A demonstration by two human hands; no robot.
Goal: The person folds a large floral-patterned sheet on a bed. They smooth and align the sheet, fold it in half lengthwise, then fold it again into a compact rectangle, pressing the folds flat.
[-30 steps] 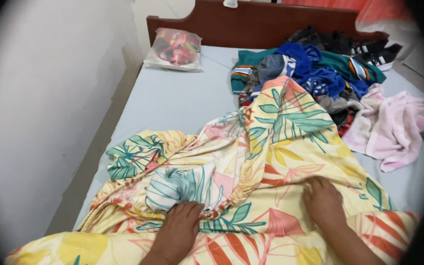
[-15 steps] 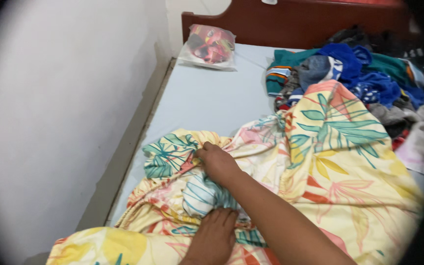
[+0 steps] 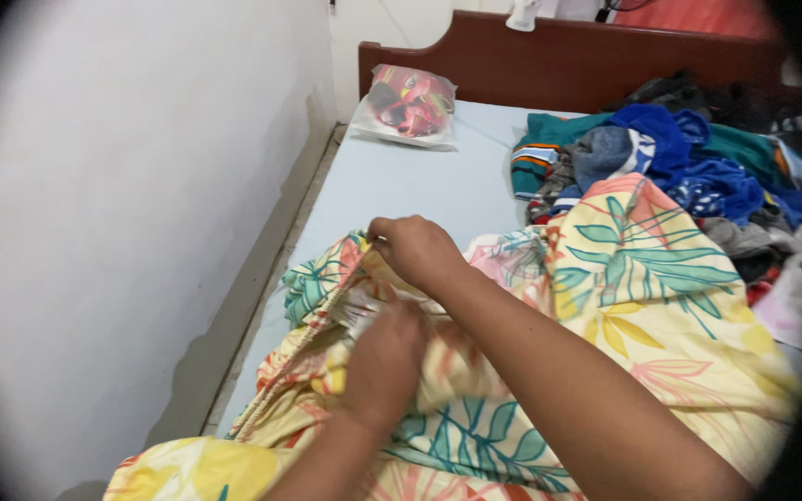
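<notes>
**A:** What does the head view show at this moment?

**B:** A person leans over a bed [image 3: 401,186] covered in pale blue, both hands working a yellow fitted sheet [image 3: 642,306] printed with teal and coral leaves. The sheet lies bunched across the near half of the bed, its gathered elastic edge running down toward the wall side.

**A:** And the hands?

**B:** The right hand [image 3: 417,249] reaches across from the right, its grip closed on a raised fold of the sheet near the elastic hem. The left hand [image 3: 384,360] sits just below it, fingers curled tight around another bunch of the same cloth. The two hands are close together, nearly touching, with the fabric lifted between them.

**A:** What surrounds them?

**B:** A heap of clothes [image 3: 670,158] in blue, green and grey is piled on the far right of the bed, touching the upper edge of the sheet. A clear plastic bag [image 3: 407,104] holding red and pink items lies at the head of the bed, well apart from the hands, against the dark wooden headboard [image 3: 568,65]. A white wall [image 3: 141,213] runs along the left side, just beside the mattress.
</notes>
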